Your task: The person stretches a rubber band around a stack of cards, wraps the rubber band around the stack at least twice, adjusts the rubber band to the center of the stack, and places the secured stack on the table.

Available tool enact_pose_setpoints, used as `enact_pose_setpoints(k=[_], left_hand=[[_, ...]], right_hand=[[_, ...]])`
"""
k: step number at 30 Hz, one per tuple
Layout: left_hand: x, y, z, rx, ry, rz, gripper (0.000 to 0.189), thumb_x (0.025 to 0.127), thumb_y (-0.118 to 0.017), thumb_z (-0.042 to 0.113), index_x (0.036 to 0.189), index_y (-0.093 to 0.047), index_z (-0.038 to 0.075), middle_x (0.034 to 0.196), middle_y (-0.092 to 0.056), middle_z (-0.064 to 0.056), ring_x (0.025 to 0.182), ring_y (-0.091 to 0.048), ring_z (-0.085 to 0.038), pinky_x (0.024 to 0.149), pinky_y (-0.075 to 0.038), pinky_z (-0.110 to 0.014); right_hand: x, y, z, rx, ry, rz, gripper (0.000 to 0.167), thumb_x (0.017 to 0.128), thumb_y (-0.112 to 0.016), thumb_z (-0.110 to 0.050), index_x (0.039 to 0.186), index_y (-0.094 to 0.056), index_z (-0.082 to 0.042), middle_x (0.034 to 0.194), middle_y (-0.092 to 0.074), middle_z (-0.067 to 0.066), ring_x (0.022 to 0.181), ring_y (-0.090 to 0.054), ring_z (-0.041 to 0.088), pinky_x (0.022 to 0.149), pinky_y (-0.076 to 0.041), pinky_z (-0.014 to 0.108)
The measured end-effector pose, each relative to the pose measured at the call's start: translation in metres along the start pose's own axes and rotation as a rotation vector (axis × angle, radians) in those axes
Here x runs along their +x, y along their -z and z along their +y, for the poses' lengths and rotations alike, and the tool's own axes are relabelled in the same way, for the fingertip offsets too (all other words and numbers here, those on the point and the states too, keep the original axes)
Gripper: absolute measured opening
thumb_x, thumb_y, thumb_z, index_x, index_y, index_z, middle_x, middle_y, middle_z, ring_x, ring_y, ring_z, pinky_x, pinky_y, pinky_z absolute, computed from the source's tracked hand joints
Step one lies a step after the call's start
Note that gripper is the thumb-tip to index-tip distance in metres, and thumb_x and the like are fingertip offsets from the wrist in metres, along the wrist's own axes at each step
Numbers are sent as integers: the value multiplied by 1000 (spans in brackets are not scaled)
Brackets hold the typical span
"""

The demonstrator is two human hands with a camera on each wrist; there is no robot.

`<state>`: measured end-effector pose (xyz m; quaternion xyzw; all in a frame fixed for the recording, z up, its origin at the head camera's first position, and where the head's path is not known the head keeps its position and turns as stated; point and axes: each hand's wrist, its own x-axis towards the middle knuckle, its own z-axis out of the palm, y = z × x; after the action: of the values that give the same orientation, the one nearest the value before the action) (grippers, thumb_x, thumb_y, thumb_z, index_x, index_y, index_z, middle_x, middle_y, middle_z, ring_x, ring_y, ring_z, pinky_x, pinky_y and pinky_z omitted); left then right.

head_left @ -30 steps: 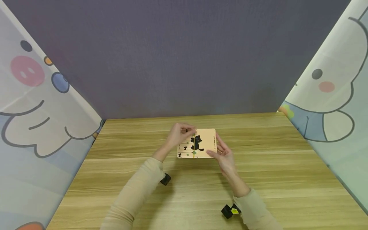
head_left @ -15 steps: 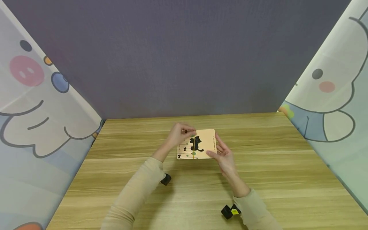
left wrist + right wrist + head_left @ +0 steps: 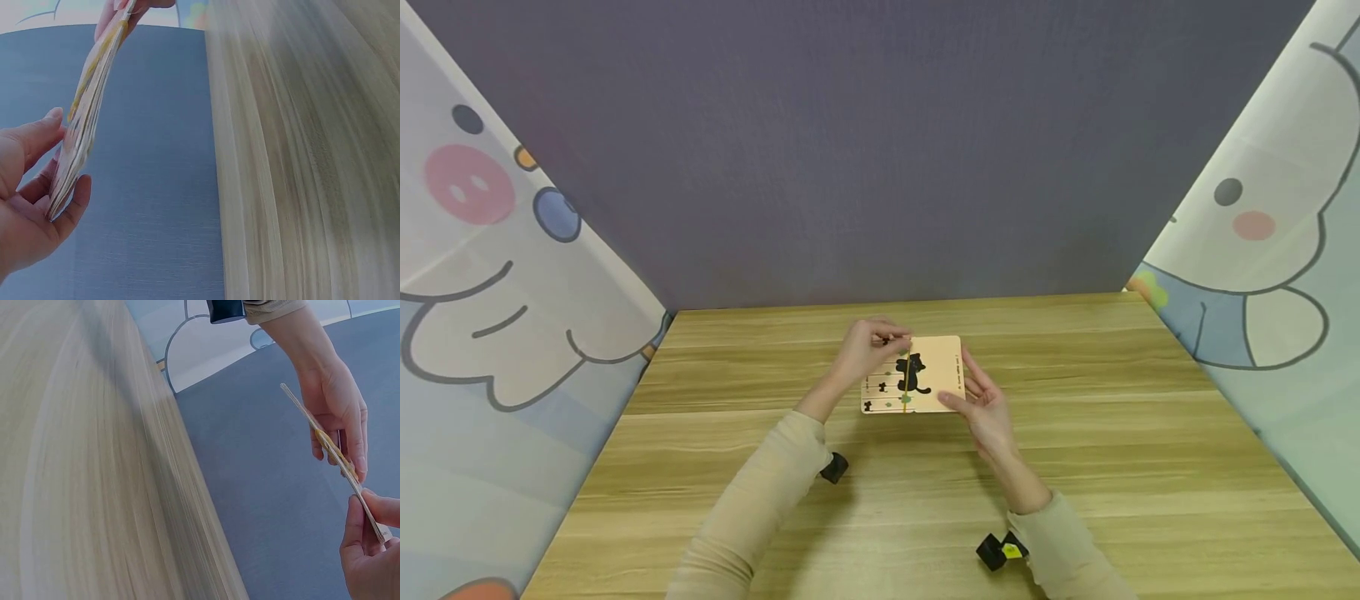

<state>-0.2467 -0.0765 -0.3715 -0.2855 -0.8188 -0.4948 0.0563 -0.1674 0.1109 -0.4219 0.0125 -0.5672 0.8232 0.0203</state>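
A cream notebook (image 3: 936, 375) with a black cat printed on it is held up above the table. A yellow elastic band (image 3: 906, 387) runs across its front, left of the middle. My right hand (image 3: 988, 412) grips the notebook's right side, thumb on the front and fingers behind. At the top edge my left hand (image 3: 865, 350) pinches the upper end of the band with thumb and forefinger. The left wrist view shows the notebook's page edges (image 3: 84, 137) and the band (image 3: 94, 69) lying slantwise. In the right wrist view, left fingertips (image 3: 360, 467) reach the band's end.
The wood-grain tabletop (image 3: 1112, 417) spreads beneath both hands. Behind it rises a dark grey wall (image 3: 887, 150), with printed cartoon curtains (image 3: 1232, 250) on both sides. Black wrist cameras (image 3: 992, 552) hang below the sleeves.
The notebook tips very slightly and comes back. Both hands keep nearly the same place and hold, with only small motion at the left fingers.
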Motion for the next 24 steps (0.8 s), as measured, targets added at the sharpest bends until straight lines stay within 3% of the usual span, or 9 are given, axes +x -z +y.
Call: enact_pose_setpoints(k=[2,6,8,15,19,24], left_hand=[[0,1,1,2,1,33,19,81,-65,11,97,-67,1,91,-64,-7,74,-58,-15,65,-51,-22],[-2,5,4,14,-15,121,17,80,-65,8,95,-68,1,89,-65,-9,74,-58,-16,66,-51,-27],[-4,6,6,10,-19,166,16,80,-66,6,95,-68,1,89,-66,-9,76,-59,-18,69,-50,-31],[-12,9,14,-82,-25,261,18,78,-67,4,94,-66,-3,91,-64,-12,80,-58,-21,73,-50,-32],[-19,8,20,-119,-47,295,16,79,-66,5,94,-67,-2,91,-64,-11,80,-58,-19,71,-50,-29],[-30,3,26,-198,-47,335,14,79,-66,5,91,-67,-3,88,-64,-11,77,-60,-18,68,-52,-29]], right_hand=[[0,0,0,0,-3,6,75,75,-59,15,138,-31,-13,95,-65,0,62,-59,5,44,-37,9],[0,-1,-1,15,-13,14,74,75,-58,16,138,-32,-14,95,-65,0,67,-61,8,55,-46,12],[1,0,-1,16,-16,19,74,75,-58,17,138,-32,-14,95,-65,0,81,-63,14,61,-49,15],[2,0,-1,0,-17,33,75,75,-58,16,138,-30,-13,96,-65,1,72,-62,10,48,-40,10],[4,4,6,-18,44,9,76,74,-64,8,138,-31,-15,101,-63,5,63,-58,6,44,-34,10],[17,23,28,84,148,-90,75,73,-67,5,137,-32,-16,110,-59,15,74,-62,15,53,-45,13]])
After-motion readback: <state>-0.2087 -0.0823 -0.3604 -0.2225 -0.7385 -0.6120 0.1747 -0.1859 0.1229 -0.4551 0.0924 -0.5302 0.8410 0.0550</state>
